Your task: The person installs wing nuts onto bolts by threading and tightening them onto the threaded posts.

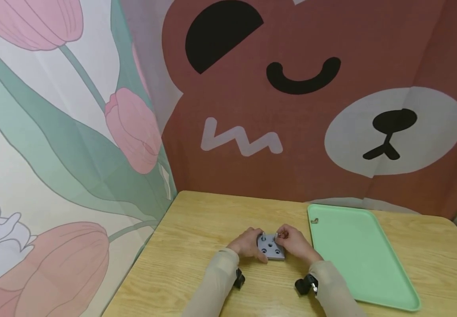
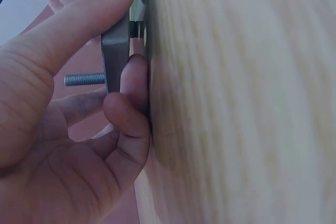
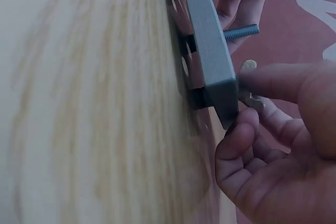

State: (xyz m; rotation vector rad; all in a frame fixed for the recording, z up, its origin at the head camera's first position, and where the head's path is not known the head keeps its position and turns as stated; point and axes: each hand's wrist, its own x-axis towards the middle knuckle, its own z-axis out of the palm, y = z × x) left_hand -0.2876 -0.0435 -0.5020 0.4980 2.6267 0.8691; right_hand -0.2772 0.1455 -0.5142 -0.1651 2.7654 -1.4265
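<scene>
A grey metal plate (image 1: 271, 254) with several holes is held just above the wooden table, its far edge carrying upright bolts. My left hand (image 1: 247, 243) grips the plate's left side, thumb on top and fingers curled beneath. A threaded bolt (image 2: 84, 79) sticks up from the plate beside that hand in the left wrist view. At the far right corner, my right hand (image 1: 295, 243) pinches a brass-coloured wing nut (image 3: 254, 101) against the plate's upper face, with other fingers curled at the plate's edge. Dark bolt heads (image 3: 197, 98) show under the plate.
A light green tray (image 1: 359, 259) lies on the wooden table (image 1: 196, 220) to the right of my right hand. A small brownish wing nut (image 1: 314, 221) is in its far left corner. Printed curtains (image 1: 244, 176) hang behind and left of the table.
</scene>
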